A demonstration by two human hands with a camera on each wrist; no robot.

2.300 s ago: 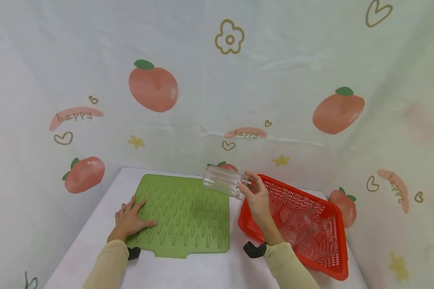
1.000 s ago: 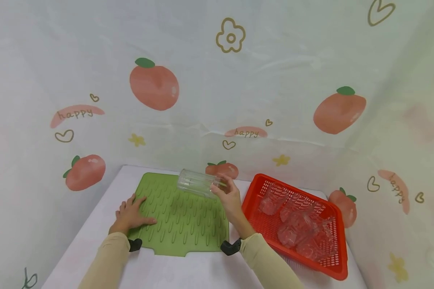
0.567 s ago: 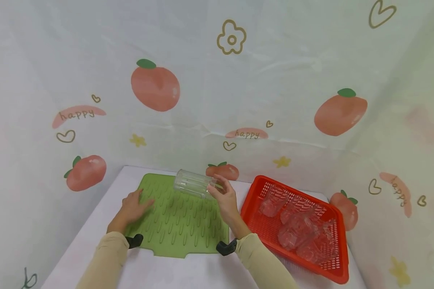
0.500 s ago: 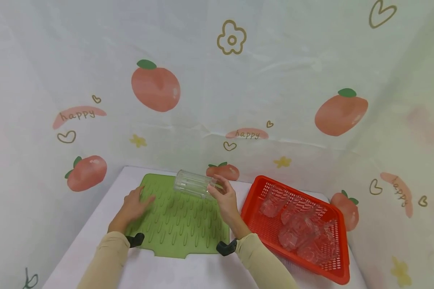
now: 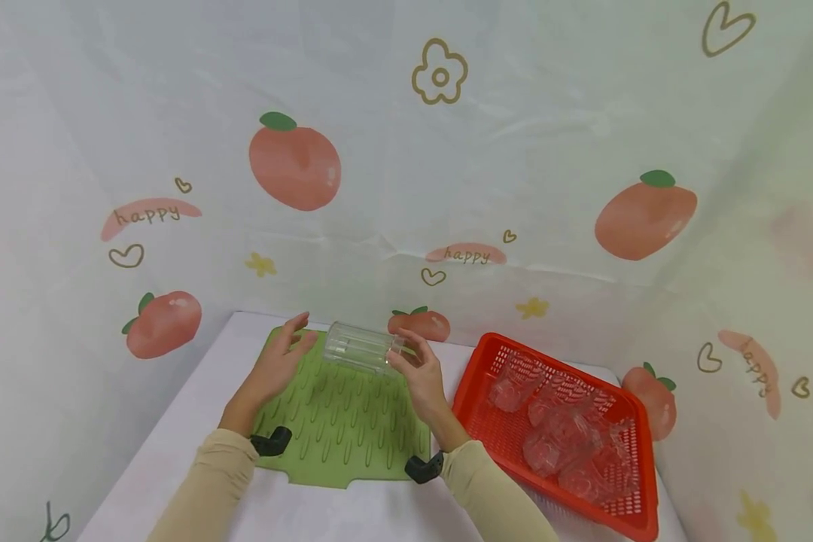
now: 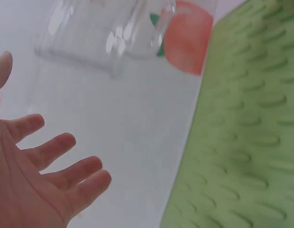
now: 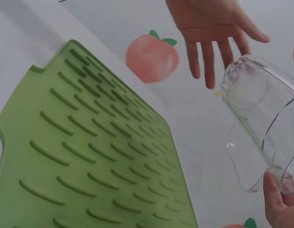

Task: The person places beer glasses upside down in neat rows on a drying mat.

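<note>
A clear mug [image 5: 357, 347] hangs tilted on its side above the far part of a green mat [image 5: 342, 433] with raised ridges. My right hand [image 5: 420, 374] grips the mug's right end between thumb and fingers. In the right wrist view the mug's faceted base [image 7: 241, 78] points away from the right thumb [image 7: 275, 199], and a handle-like loop [image 7: 231, 156] shows below its body. My left hand [image 5: 281, 361] is raised over the mat's left side, just left of the mug and apart from it. Its fingers [image 6: 82, 187] are spread, holding nothing.
A red perforated basket [image 5: 474, 384] stands right of the mat, holding several clear mugs [image 5: 515, 384] lying in it. Both rest on a white table [image 5: 373, 512]. A pale printed curtain [image 5: 373, 150] rises behind the table.
My right hand has carried the mug leftward from beside the basket to over the mat, then nearly stopped. My left hand has lifted off the mat's left edge and moved up and right toward the mug.
</note>
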